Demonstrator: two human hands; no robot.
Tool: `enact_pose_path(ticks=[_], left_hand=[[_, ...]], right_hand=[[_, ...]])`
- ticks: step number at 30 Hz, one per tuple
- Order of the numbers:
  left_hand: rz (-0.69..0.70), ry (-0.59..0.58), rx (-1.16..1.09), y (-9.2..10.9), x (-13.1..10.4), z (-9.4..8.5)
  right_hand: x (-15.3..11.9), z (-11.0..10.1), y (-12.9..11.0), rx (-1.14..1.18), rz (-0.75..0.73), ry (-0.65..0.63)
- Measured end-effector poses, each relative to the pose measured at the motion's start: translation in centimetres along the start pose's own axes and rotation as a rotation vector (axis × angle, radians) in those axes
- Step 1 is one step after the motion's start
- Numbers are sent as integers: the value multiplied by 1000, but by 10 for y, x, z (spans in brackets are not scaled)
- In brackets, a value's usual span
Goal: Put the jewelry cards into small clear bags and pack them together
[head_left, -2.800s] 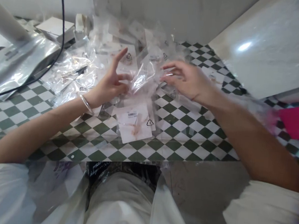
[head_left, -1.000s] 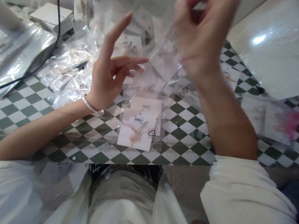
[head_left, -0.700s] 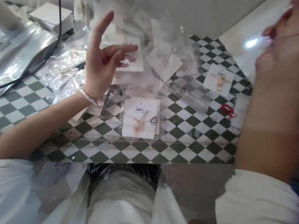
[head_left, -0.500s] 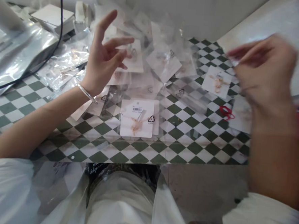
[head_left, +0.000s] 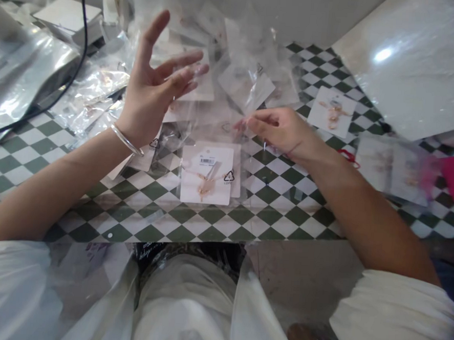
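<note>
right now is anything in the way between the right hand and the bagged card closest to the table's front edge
Nothing solid visibly stands between the right hand and the bagged card. Only clear plastic film lies between, just beyond the card's far edge; whether the hand touches it is unclear.

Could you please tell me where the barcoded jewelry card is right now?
In the head view, the barcoded jewelry card lies left of the right hand, near the front edge of the checkered table.
</note>
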State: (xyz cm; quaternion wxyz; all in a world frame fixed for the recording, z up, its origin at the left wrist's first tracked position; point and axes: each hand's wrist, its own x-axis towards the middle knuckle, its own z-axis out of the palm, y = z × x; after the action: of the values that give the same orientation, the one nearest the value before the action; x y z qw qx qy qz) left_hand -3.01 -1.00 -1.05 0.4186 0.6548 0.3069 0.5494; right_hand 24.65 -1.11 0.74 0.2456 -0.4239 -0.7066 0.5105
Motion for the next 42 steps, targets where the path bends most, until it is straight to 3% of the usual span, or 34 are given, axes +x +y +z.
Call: enact_pose_path(ticks=[2,5,10,14,20,27,29,33,35,39,42], left_hand=[[-199,3,-99,6,-4,4],[-364,-27,-57,4,-16,7],[-395,-198,1,2,-43,10],[-389,-208,-23,20,-49,14],[-280,-153,-27,38,-36,14],[39,-122,128,47,-26,8],[115,-134,158,48,-29,7],[306,-170,238,50,-42,5],[362,-224,297,52,-50,5],[379,-414,344,59,-62,6],[317,-423,371,60,-68,8]], right_hand=[[-1,6,0,45,21,-5],[-4,9,-2,118,41,45],[-13,8,-15,175,16,71],[-17,6,-23,197,-10,42],[-14,-1,-34,216,-120,90],[-21,-6,-43,39,-313,190],[-27,-5,-35,-128,-444,179],[-43,0,-12,-542,-897,141],[-51,3,-5,-680,-1012,158],[-64,12,-3,-763,-997,125],[-67,20,-5,-700,-963,109]])
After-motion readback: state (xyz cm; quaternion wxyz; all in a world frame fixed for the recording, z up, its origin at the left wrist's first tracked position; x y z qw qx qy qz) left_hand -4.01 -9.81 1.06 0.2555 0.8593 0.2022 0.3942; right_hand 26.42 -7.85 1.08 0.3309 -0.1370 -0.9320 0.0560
